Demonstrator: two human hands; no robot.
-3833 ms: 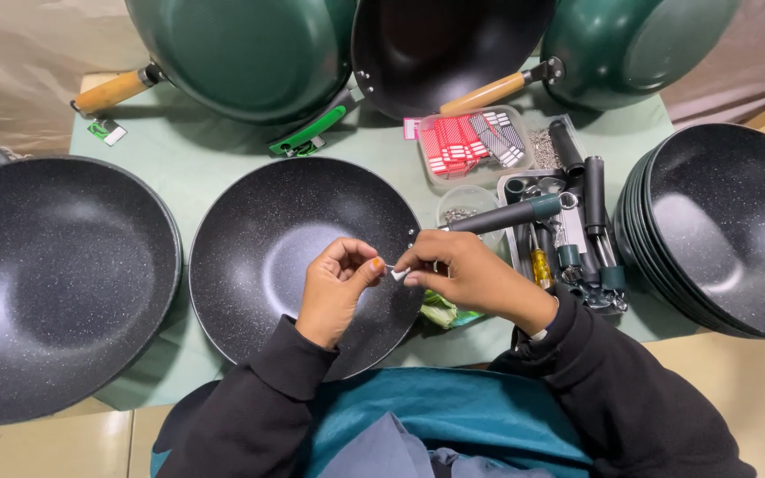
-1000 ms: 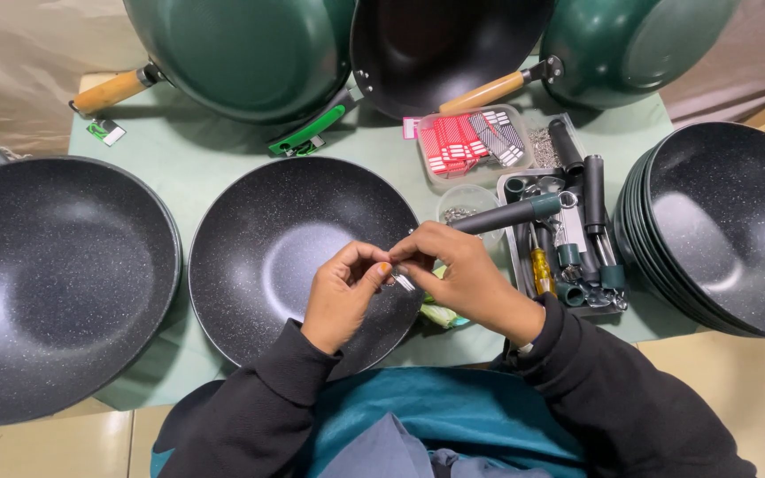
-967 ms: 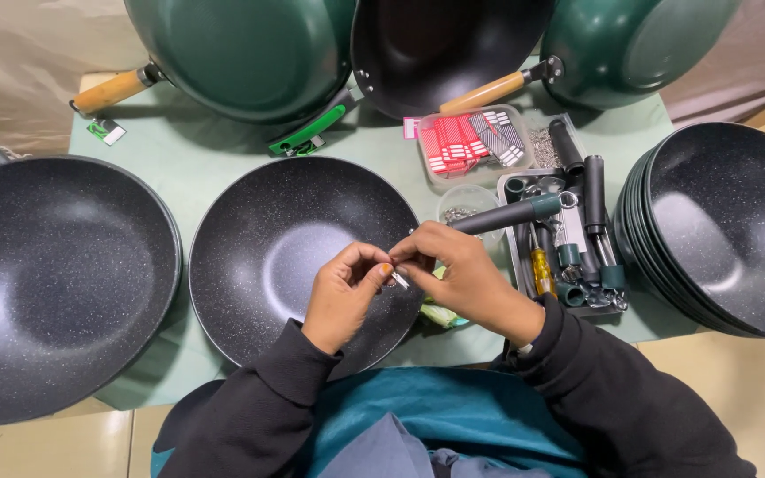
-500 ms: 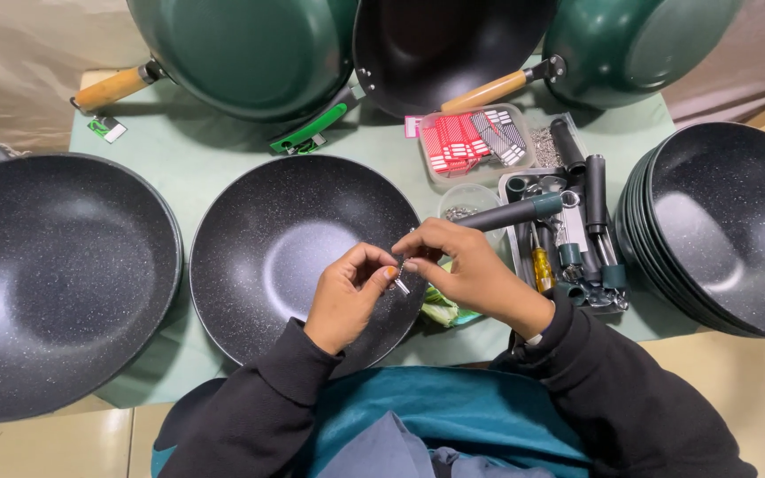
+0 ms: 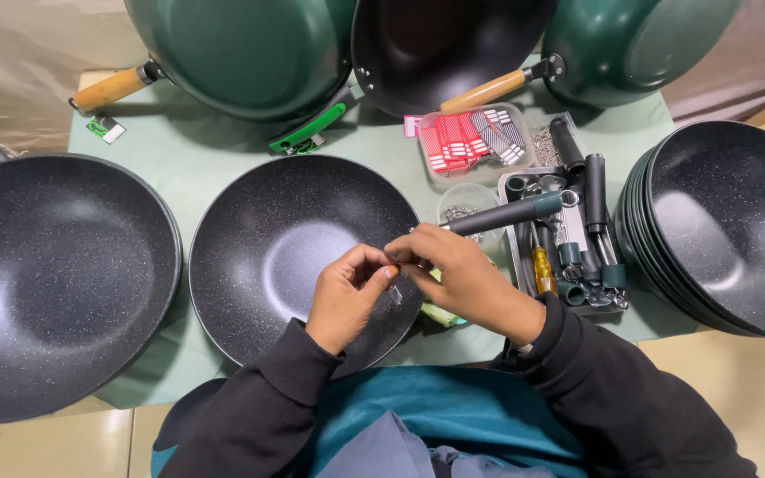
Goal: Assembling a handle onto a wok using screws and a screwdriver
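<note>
My left hand [image 5: 345, 296] and my right hand [image 5: 460, 276] meet over the right rim of a dark speckled pan [image 5: 298, 257] on the green table. Their fingertips pinch a tiny metal piece [image 5: 395, 292] between them; which hand grips it I cannot tell. The pan's dark handle [image 5: 502, 215] sticks out to the right, just beyond my right hand.
A larger speckled pan [image 5: 50, 283] lies left. A stack of dark pans [image 5: 728, 230] stands right. Green pans [image 5: 241, 53] with wooden handles lean at the back. A tray [image 5: 517, 232] of handles and a yellow screwdriver [image 5: 542, 268], a box of red labels [image 5: 471, 142] and a small cup [image 5: 464, 205] sit right of centre.
Both hands stay together over the pan's rim, having shifted slightly left and down; the fingers keep working the small metal piece.
</note>
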